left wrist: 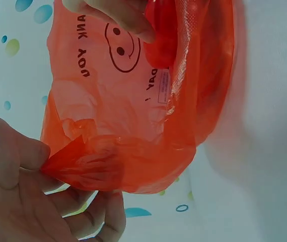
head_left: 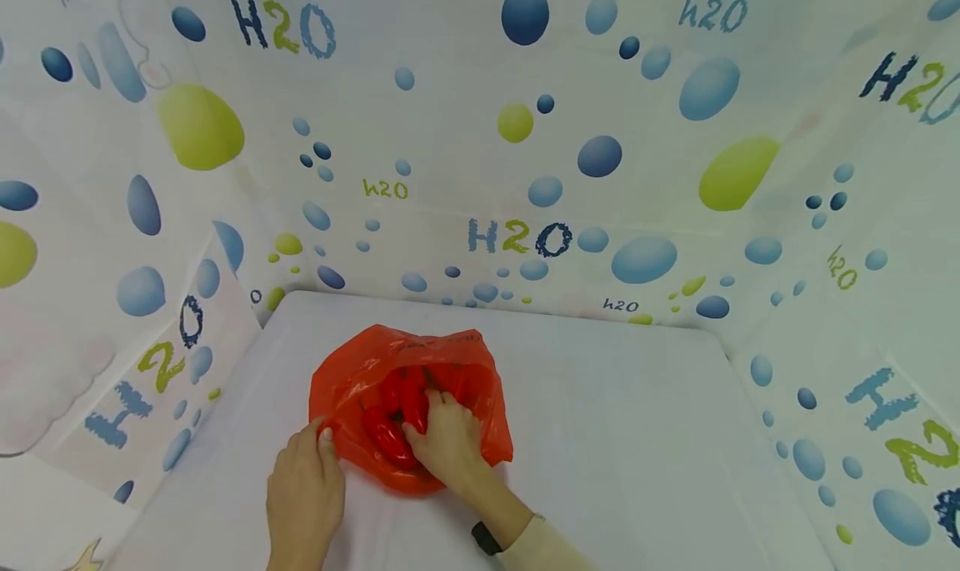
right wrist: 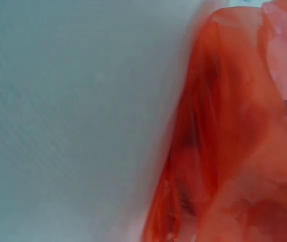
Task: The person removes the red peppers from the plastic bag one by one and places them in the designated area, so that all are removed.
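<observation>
Peppers (head_left: 385, 434) in a red plastic bag (head_left: 334, 381) on a white counter (head_left: 615, 421)

Pale walls (head_left: 450, 137) rise around us, printed all over with blue and green bubbles and the letters H2O. Below them spreads the counter, plain and white, and left of its middle sits the bag, thin and see-through in places, its mouth gaping toward the person standing at the near side. Two hands are busy at it. The left hand (head_left: 303, 488) is at the bag's left edge, pinching a fold of the rim between thumb and forefinger while the other fingers spread loosely behind the plastic. The right hand (head_left: 450, 442) is inside the mouth, thumb and fingers bent closely around one pepper (head_left: 414, 400). Behind that hand come a cream sleeve (head_left: 543, 546) and a dark band (head_left: 486, 539) at the wrist. The peppers lie together within the bag, glossy and bright red, one of them slanting just left of the right thumb; how many are underneath I cannot tell. Smaller again, on the bag's inner wall, is a smiling face (left wrist: 123, 48) drawn in dark line, with the word YOU (left wrist: 84, 68) printed near it.
</observation>
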The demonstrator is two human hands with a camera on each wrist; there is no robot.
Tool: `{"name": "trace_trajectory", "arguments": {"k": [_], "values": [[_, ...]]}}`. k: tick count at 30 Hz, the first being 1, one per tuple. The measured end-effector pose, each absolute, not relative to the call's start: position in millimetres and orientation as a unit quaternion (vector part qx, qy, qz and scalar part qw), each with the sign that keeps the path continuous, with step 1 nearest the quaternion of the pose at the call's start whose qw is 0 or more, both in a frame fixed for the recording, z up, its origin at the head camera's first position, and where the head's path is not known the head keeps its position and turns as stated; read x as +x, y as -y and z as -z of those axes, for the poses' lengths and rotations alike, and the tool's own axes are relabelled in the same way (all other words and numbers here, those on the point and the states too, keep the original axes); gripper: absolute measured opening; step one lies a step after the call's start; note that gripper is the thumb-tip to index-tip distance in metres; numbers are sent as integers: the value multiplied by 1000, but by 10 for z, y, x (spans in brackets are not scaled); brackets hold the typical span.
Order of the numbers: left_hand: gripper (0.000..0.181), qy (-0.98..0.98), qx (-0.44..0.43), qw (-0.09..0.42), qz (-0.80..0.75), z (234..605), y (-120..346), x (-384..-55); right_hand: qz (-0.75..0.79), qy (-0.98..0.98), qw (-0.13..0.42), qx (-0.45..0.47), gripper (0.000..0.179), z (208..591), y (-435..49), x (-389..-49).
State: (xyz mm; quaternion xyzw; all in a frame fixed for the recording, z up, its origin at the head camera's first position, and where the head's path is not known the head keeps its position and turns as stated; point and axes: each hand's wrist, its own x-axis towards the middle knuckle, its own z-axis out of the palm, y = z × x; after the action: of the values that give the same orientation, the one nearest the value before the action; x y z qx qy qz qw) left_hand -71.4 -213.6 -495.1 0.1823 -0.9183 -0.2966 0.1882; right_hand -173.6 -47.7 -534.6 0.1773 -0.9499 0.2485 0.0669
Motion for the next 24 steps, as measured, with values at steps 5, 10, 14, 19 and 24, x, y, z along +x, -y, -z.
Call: {"name": "trace_trajectory", "arguments": {"k": [5, 10, 14, 19, 24], "values": [[39, 909, 166, 205, 324, 4981, 2092, -711, -255, 952, 48, 161, 60, 5422, 509, -1730], [35, 904, 152, 238, 321, 4988, 2071, -718, -253, 952, 60, 159, 48, 5439, 532, -1718], [33, 899, 144, 263, 318, 4994, 2071, -727, -251, 953, 67, 158, 34, 5428, 530, -1715], [33, 897, 146, 270, 319, 5011, 2074, -746, -288, 944, 48, 152, 28, 5385, 495, -1729], [32, 895, 148, 276, 317, 5014, 2058, -768, -322, 934, 34, 149, 27, 5352, 453, -1747]]}}
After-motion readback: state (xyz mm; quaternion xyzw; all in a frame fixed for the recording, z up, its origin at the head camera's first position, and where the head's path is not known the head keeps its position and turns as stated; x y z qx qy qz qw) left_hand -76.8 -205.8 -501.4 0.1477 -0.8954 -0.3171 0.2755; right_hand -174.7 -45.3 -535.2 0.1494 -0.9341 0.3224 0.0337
